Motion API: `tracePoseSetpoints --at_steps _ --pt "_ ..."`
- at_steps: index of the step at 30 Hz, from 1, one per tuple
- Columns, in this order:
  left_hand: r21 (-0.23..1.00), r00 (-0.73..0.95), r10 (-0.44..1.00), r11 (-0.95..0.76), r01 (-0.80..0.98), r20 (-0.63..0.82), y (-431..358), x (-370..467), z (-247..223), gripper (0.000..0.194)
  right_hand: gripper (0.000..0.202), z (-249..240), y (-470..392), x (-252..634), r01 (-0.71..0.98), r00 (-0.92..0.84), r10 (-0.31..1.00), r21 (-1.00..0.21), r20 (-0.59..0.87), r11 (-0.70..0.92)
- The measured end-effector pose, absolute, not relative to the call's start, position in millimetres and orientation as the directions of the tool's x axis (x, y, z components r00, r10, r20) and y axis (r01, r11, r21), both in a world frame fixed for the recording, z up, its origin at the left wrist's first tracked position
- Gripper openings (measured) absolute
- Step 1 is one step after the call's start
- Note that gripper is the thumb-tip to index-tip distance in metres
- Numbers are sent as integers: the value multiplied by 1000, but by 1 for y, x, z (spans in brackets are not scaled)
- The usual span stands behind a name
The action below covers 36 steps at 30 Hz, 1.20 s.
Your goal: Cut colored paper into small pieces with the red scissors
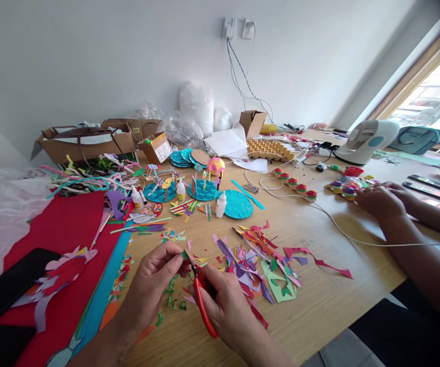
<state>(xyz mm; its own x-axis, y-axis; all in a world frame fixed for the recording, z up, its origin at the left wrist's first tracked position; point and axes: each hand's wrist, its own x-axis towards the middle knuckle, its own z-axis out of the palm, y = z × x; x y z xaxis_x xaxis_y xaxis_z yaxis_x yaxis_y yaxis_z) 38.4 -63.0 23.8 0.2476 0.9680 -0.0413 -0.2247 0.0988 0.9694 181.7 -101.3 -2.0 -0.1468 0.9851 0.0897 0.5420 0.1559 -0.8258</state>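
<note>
My left hand (157, 278) pinches a small piece of green paper (184, 254) between thumb and fingertips. In my right hand (227, 300) are red-handled scissors (203, 306), their blades pointing up and left against the green paper. How far the blades are apart is too small to tell. Tiny green snippets (172, 295) lie on the table below my hands. To the right spreads a heap of coloured paper scraps (246, 265), purple, red, orange and green.
Glue bottles (221, 204), blue discs (238, 205) and paper-decorated pieces stand farther back. Red sheets (62, 229) and a black phone-like object (17, 278) lie left. A white cable (334, 221) crosses the right side, where another person's hands (382, 201) touch an egg-carton strip (342, 188).
</note>
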Motion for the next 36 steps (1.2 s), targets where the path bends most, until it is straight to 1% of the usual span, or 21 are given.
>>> tracePoseSetpoints --at_steps 11,18,21,26,31,36 --pt "957 223 972 131 -260 -73 -63 32 22 8 23 0 -104 184 585 -180 983 -799 39 139" --pt "958 224 973 122 -258 -63 -63 31 20 7 23 -1 -104 185 608 -190 982 -783 14 129" --pt "962 234 970 118 -245 -60 -62 30 18 7 23 -2 -104 185 615 -196 980 -776 17 137" --pt "976 279 960 91 -196 -34 -62 24 13 8 21 2 -105 186 635 -212 977 -762 -16 125" --pt "989 320 948 54 -141 -6 -62 21 16 12 21 8 -106 185 611 -255 966 -781 -36 133" --pt "992 363 931 79 -97 -38 -63 20 19 12 23 10 -106 185 605 -263 964 -785 -37 135"
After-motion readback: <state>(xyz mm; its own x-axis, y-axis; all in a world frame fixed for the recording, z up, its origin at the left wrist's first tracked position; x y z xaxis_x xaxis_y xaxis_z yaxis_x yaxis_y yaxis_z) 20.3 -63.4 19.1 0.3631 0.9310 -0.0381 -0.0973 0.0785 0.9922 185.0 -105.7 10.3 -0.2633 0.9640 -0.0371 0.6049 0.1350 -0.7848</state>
